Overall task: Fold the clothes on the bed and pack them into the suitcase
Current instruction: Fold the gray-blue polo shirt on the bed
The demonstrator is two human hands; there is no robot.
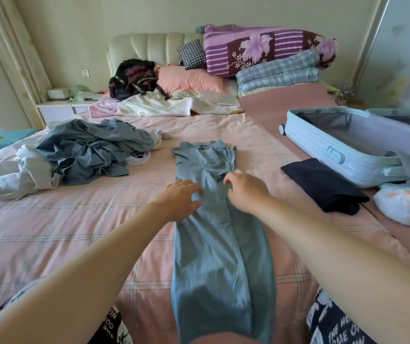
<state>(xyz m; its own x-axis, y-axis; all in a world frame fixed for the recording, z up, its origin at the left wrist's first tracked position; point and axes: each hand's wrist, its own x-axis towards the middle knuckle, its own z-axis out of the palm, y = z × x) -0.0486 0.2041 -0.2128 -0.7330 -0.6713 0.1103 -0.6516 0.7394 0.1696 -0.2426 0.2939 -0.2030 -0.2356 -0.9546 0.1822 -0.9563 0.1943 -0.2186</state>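
Left hand (181,199) fingers flat on blue garment (218,247), right hand (246,192) fingers curled, grip hidden

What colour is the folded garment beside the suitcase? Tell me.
Dark navy, almost black. The folded garment lies beside the suitcase, clearest in the head view.

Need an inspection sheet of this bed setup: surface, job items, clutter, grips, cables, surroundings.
Surface: bed, pink plaid sheet, wrinkled.
Job's things: blue garment folded into a long strip mid-bed; unfolded pile at left; dark garment folded beside the suitcase, which lies open at right.
Clutter: black bag and quilts at the headboard; white bag at right.
Grips: left grip rests on blue garment; right grip curled at its fabric, hold unclear.
Cables: nothing seen.
Surroundings: curtain and nightstand left, wardrobe right.
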